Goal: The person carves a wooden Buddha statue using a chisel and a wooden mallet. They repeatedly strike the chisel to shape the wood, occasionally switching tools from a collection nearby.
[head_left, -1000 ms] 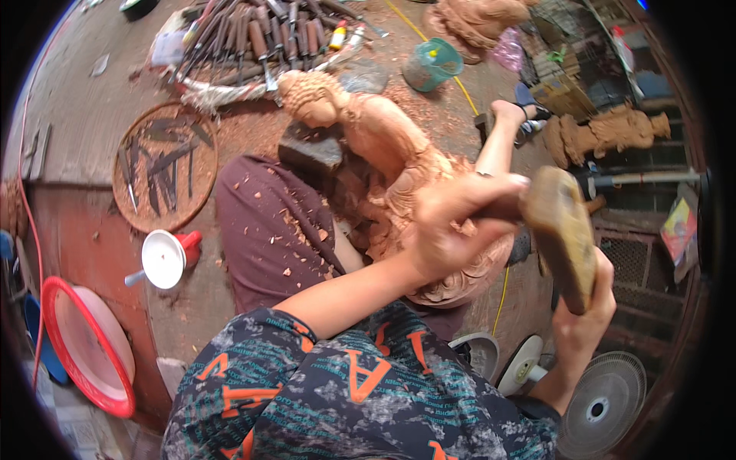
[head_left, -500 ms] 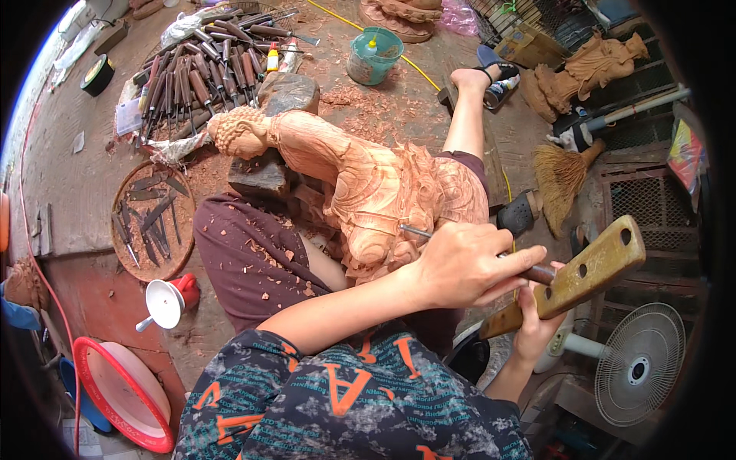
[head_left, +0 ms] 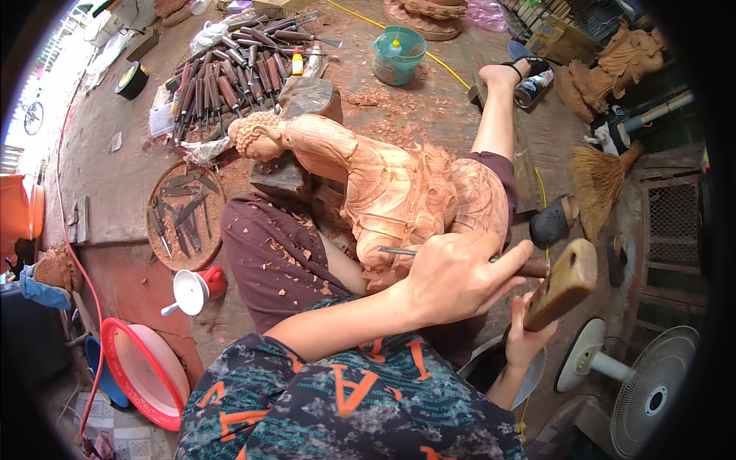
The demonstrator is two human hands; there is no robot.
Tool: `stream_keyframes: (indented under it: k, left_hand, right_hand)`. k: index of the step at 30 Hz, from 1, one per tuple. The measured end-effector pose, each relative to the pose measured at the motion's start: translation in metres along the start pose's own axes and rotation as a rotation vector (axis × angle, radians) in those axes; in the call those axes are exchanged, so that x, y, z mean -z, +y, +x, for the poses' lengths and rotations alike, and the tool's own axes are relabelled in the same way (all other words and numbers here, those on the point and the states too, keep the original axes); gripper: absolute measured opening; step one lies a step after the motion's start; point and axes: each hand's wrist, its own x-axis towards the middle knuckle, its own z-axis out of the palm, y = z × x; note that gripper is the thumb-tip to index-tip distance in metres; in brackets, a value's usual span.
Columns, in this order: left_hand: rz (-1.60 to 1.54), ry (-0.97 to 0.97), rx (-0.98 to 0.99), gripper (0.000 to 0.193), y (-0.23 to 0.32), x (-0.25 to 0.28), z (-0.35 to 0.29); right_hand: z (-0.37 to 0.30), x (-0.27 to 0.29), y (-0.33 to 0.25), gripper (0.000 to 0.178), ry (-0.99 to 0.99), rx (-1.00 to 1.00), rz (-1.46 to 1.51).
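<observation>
A carved wooden statue lies on its side across my lap, its curly-haired head at the left. My left hand is closed around a chisel; the thin metal blade points left against the carved folds, and the brown handle end sticks out at the right. My right hand grips a flat yellowish wooden mallet, whose face is beside the chisel's handle end. Whether the two touch is hard to tell.
Dark wooden blocks lie under the statue's head. Many wood-handled chisels are heaped at the far left. Nearer are a round tray of blades and a red-and-white lamp. A green bucket, straw broom and fan stand around.
The mallet has swung closer to the chisel's handle end and turned more end-on. The whole view has shifted, moving the scene rightward. Both hands keep their holds.
</observation>
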Motion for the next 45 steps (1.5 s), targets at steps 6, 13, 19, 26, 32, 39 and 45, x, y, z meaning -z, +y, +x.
stream_keyframes:
  k: [6, 13, 19, 26, 32, 39, 45]
  left_hand:
    - [-0.180, -0.008, -0.224, 0.042, -0.002, -0.004, -0.008]
    - [-0.175, -0.008, -0.267, 0.040, -0.010, -0.003, -0.013]
    - [-0.187, -0.014, -0.260, 0.037, -0.013, -0.007, -0.016]
    - [-0.106, -0.033, -0.231, 0.034, -0.017, -0.013, -0.019]
    - [-0.092, -0.018, -0.183, 0.034, -0.014, -0.008, -0.014]
    - [-0.126, 0.006, -0.198, 0.036, -0.014, -0.008, -0.013]
    - [-0.103, 0.033, -0.177, 0.034, -0.012, -0.006, -0.009]
  right_hand:
    - [-0.016, -0.006, 0.022, 0.043, 0.030, 0.235, 0.066]
    - [-0.016, -0.006, 0.016, 0.048, -0.037, 0.195, 0.185]
    - [-0.019, -0.010, 0.000, 0.042, 0.023, 0.217, 0.238]
    - [-0.030, -0.009, 0.021, 0.041, 0.148, 0.070, -0.044]
    - [-0.028, -0.002, 0.037, 0.034, 0.147, 0.174, -0.258]
    - [-0.021, 0.000, 0.027, 0.035, 0.161, 0.160, -0.087]
    - [-0.013, 0.002, 0.012, 0.022, 0.176, 0.151, 0.178]
